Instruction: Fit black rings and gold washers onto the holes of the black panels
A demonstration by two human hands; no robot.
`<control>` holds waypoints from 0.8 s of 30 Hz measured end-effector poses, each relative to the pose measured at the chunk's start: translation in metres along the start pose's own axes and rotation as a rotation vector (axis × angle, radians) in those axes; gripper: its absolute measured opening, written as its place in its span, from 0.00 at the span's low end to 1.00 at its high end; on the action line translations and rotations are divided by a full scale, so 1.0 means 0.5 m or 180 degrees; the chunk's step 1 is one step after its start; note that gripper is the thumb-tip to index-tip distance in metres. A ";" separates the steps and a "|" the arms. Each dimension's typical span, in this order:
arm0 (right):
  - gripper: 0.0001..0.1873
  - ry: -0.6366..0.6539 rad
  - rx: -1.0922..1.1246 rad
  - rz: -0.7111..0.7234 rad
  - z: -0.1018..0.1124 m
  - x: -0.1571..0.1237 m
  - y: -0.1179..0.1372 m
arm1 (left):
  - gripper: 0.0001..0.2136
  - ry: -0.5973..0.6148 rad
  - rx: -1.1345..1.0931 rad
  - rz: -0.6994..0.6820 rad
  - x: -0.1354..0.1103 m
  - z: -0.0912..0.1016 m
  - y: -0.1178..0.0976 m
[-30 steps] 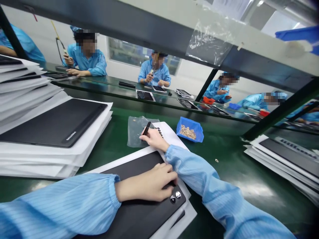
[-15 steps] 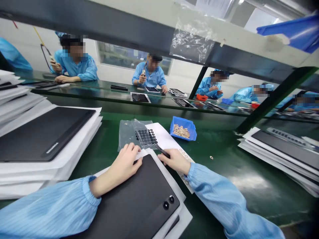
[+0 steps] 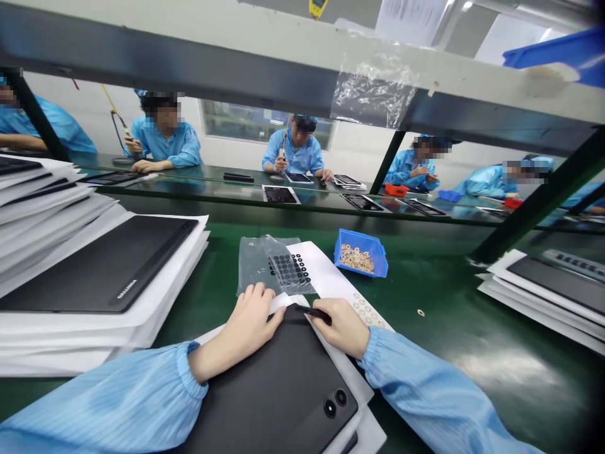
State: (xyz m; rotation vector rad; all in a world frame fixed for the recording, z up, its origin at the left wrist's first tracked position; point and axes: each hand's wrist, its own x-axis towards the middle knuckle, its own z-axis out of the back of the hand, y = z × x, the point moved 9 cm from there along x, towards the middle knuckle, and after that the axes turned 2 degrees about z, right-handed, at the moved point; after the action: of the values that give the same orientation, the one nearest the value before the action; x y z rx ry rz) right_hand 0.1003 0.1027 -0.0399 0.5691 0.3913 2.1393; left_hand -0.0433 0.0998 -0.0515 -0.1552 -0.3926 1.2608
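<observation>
The tablet back (image 3: 265,403) is smooth matt black, its camera rings (image 3: 329,408) glossy, and the slim black tool (image 3: 316,314) looks matt. The right sleeve (image 3: 425,384) is fine-striped pale blue cloth, the bag (image 3: 253,268) thin, crinkled clear plastic, the sheet (image 3: 331,271) white paper, the bin (image 3: 362,253) blue plastic, the bench mat (image 3: 439,334) glossy green

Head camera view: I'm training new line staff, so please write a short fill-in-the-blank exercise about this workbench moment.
The black pen-like tool is held by the ____ hand.
Under the clear plastic film lie rows of ____ rings.
The small beige rings sit in a ____ plastic bin.
The dark tablet shows ____ round openings near its corner.

Missing words: right; black; blue; two.
</observation>
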 end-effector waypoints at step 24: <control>0.21 0.0362 0.2459 -0.0181 0.002 -0.007 0.046 | 0.10 0.0318 -0.1215 -0.0308 0.020 0.092 -0.062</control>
State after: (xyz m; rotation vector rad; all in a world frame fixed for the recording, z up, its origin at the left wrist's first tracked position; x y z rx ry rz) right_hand 0.0875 0.0866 -0.0292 0.8424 1.3048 1.9235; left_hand -0.0304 0.0951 0.0031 -0.5158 -0.5454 1.0684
